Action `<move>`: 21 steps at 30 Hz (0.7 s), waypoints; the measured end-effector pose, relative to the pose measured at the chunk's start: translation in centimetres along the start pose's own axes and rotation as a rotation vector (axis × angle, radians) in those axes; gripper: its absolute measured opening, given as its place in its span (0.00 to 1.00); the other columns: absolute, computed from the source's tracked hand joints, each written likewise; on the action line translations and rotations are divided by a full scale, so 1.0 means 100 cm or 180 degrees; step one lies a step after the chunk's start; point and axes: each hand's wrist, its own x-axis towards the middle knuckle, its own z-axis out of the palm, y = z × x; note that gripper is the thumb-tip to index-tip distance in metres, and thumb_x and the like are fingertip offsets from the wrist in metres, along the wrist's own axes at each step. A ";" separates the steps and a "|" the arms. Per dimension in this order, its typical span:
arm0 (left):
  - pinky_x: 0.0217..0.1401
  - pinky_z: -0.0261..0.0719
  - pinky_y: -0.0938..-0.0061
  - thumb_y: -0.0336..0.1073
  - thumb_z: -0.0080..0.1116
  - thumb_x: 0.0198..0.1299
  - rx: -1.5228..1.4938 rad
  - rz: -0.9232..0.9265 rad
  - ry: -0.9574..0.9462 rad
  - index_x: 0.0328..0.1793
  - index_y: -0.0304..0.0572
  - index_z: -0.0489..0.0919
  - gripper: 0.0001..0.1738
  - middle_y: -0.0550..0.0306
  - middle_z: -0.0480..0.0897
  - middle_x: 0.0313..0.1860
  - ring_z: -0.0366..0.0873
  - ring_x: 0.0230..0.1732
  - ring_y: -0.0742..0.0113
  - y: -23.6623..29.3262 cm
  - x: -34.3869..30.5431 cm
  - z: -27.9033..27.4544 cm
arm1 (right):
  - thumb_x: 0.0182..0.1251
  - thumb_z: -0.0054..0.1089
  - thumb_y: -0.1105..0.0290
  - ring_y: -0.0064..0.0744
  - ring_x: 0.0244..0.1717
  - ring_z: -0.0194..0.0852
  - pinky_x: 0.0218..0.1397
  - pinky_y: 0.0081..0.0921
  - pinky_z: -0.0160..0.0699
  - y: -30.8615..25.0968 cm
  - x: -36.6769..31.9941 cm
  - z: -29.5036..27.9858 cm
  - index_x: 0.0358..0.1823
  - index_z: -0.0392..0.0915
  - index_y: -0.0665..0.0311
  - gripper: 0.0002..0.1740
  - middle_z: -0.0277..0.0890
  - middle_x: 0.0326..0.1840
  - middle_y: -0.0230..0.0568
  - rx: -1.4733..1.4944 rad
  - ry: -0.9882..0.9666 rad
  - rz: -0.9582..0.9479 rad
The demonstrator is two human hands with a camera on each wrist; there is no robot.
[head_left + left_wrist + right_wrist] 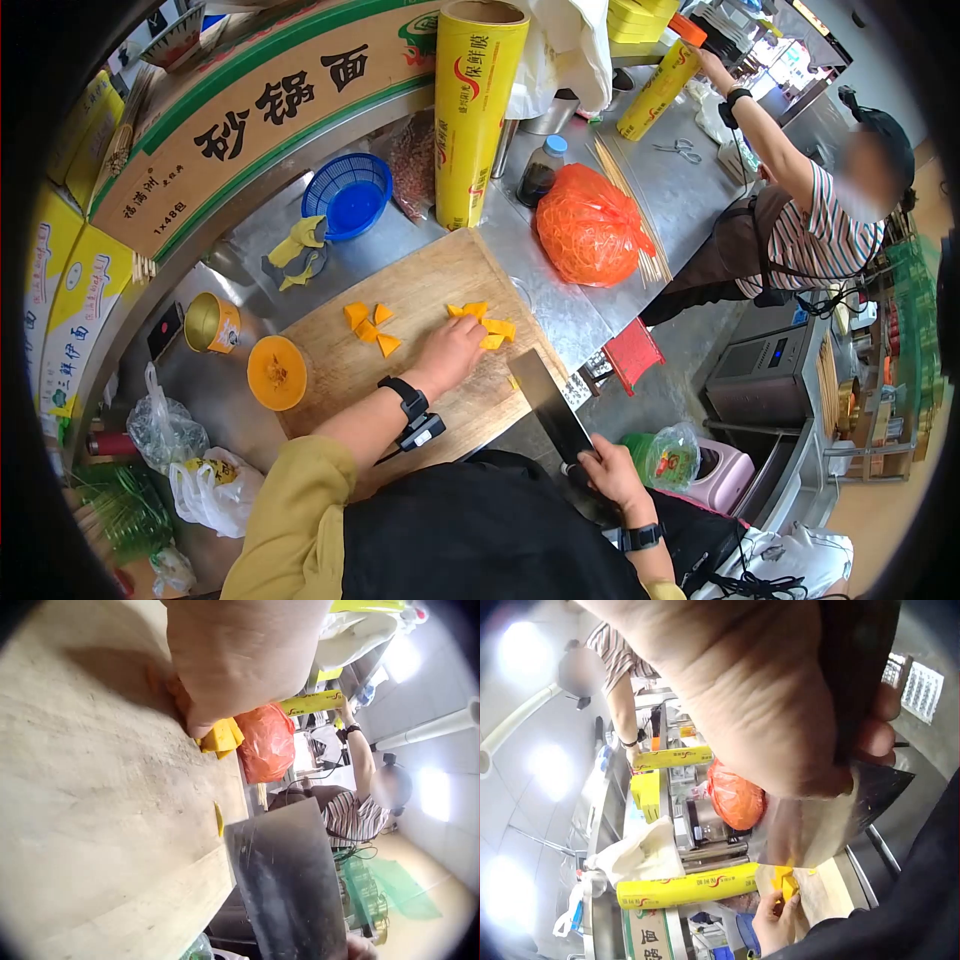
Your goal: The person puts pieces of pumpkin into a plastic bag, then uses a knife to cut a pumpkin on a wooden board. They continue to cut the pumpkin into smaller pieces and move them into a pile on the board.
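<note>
On the wooden cutting board [440, 290], my left hand [450, 352] has its fingertips round orange pieces [497, 331] near the far right edge. The right wrist view shows its thumb and fingers [775, 922] pinching a piece [787, 883]. My right hand [612, 472] grips the handle of a cleaver [550, 405], whose wide blade lies over the board's right edge. A thin sliver [219, 819] rests on the board beside the blade [285, 877]. Several cut pieces [388, 344] lie left of my left hand. A halved orange squash [277, 373] sits at the board's left edge.
Beyond the board stand a yellow film roll [475, 120], a blue basket [347, 196], a dark bottle [541, 172] and a red bag [590, 225]. An open can [212, 323] is at left. Another person [815, 215] holds a second roll [658, 90] at right.
</note>
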 end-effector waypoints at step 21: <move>0.66 0.75 0.63 0.24 0.54 0.58 -0.0985 0.0744 0.0066 0.55 0.43 0.81 0.18 0.52 0.79 0.60 0.76 0.62 0.54 0.011 -0.045 -0.028 | 0.70 0.59 0.75 0.19 0.17 0.72 0.20 0.22 0.70 -0.026 0.002 0.017 0.40 0.73 0.68 0.05 0.76 0.21 0.35 0.0586 0.0158 -0.0114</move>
